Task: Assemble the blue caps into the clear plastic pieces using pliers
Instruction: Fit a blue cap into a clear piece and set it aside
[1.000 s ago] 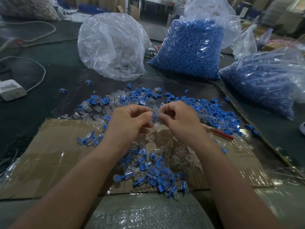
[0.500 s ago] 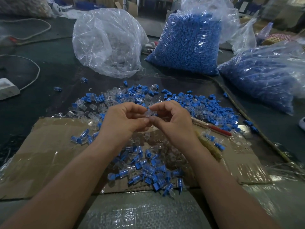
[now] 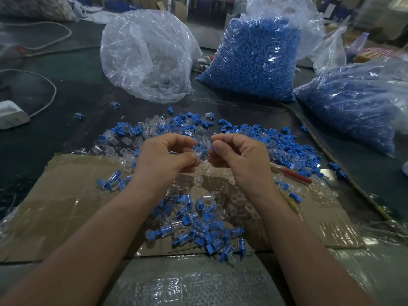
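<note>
My left hand [image 3: 164, 156] pinches a clear plastic piece [image 3: 199, 153] between thumb and forefinger, over the middle of the cardboard. My right hand [image 3: 239, 154] faces it, fingers curled, pinching a small blue cap [image 3: 211, 145] close to the clear piece. A scatter of loose blue caps [image 3: 293, 149] and clear pieces [image 3: 123, 142] lies beyond the hands. Assembled blue-and-clear parts [image 3: 198, 230] are heaped on the cardboard between my forearms. A red-handled tool [image 3: 295, 176], perhaps the pliers, lies to the right of my right wrist, partly hidden.
A taped cardboard sheet [image 3: 66, 206] covers the dark table. At the back stand a clear bag of clear pieces [image 3: 145, 56] and two bags of blue caps [image 3: 251, 60], [image 3: 357, 102]. A white adapter with cable [image 3: 12, 115] sits at the left. A rope [image 3: 326, 151] runs along the right.
My hands stay together over the cardboard. They have parted slightly, and the clear piece and blue cap now show between the fingertips. The view has shifted a little.
</note>
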